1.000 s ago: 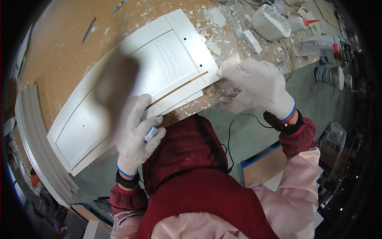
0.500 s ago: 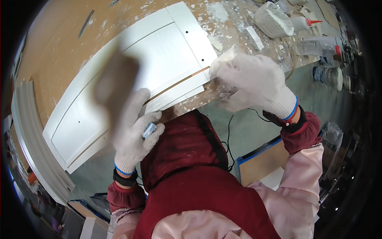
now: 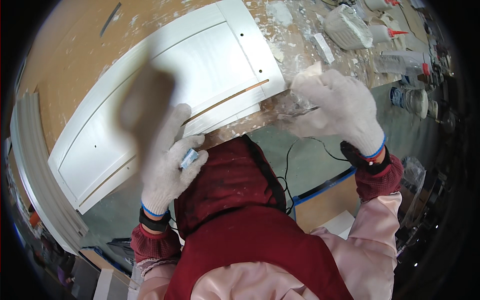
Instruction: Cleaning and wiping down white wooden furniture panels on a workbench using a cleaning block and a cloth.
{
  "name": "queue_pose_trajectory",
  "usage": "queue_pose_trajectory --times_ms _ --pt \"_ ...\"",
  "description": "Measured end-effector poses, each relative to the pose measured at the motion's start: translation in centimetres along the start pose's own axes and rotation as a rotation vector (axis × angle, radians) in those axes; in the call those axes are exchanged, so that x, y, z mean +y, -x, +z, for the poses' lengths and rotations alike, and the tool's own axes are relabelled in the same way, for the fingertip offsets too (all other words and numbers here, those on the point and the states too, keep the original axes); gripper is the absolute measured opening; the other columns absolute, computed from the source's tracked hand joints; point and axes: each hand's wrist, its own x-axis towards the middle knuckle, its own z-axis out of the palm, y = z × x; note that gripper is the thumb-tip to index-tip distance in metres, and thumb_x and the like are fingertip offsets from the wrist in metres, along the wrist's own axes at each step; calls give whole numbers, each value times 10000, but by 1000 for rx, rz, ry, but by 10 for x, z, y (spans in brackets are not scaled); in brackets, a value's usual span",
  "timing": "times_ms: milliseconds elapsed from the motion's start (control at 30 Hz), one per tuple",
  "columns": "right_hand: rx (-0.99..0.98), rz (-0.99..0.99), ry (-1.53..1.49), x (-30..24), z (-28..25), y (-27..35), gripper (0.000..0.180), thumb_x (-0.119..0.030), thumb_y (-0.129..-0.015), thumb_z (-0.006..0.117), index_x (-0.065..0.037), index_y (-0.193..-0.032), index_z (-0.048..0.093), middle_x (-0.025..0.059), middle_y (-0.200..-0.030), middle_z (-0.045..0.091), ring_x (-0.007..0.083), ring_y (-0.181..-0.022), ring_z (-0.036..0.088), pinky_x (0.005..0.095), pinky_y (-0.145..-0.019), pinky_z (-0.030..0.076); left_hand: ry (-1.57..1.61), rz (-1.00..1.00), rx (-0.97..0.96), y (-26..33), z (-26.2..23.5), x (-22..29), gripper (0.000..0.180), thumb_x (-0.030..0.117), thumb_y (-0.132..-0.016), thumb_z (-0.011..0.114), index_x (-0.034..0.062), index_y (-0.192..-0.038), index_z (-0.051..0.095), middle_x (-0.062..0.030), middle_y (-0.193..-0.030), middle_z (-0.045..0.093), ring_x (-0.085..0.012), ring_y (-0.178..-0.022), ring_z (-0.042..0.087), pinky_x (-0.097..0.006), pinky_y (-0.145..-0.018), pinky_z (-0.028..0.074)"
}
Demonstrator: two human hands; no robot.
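Note:
A white panel (image 3: 210, 60) with a curved far edge, grooves, small holes and long slots lies on the workbench before me. My left hand (image 3: 167, 170), in a white knit glove, rests at the panel's near edge with fingers partly spread. A small light-blue piece (image 3: 189, 158) is tucked between those fingers. Off the panel's right end, my gloved right hand (image 3: 342, 105) is closed round a crumpled white wad (image 3: 306, 76), cloth or paper. Below its fingers shows a thin dark edge that I cannot make out. A blurred dark shape close to the camera hides part of the panel and left hand.
The brown workbench (image 3: 60, 95) has white smears. At the far right stand a white-crusted container (image 3: 347, 27), a red-tipped bottle (image 3: 382, 34) and clear bottles (image 3: 397, 64). Pale strips (image 3: 35, 165) stand at left. A black cable (image 3: 286, 165) hangs below the bench edge.
My right hand has moved right, off the panel's end, with the white wad still in it. The slot's right end now shows. My left hand has hardly moved.

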Motion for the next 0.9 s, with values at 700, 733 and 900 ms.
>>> queue_pose_trajectory --times_ms 700,733,900 --pt "-47 23 127 -15 10 -3 418 -172 -658 707 -135 -1049 563 78 -917 594 253 -804 660 360 -623 547 18 28 11 2 1 -1 294 165 -597 750 99 -866 650 -156 -1245 588 -390 -1160 539 -538 -1000 399" --pt "59 -69 47 -19 10 -1 383 -151 -685 679 -125 -1049 560 86 -903 588 254 -803 662 361 -609 544 25 30 5 3 1 -1 294 166 -596 749 99 -865 651 -156 -1244 588 -390 -1161 538 -538 -999 399" --pt "24 -140 116 -34 32 -7 269 -135 -778 572 -91 -1043 553 87 -885 571 226 -714 637 334 -523 515 -6 38 15 -1 0 1 292 175 -596 746 100 -863 654 -154 -1239 590 -390 -1159 540 -534 -1002 402"
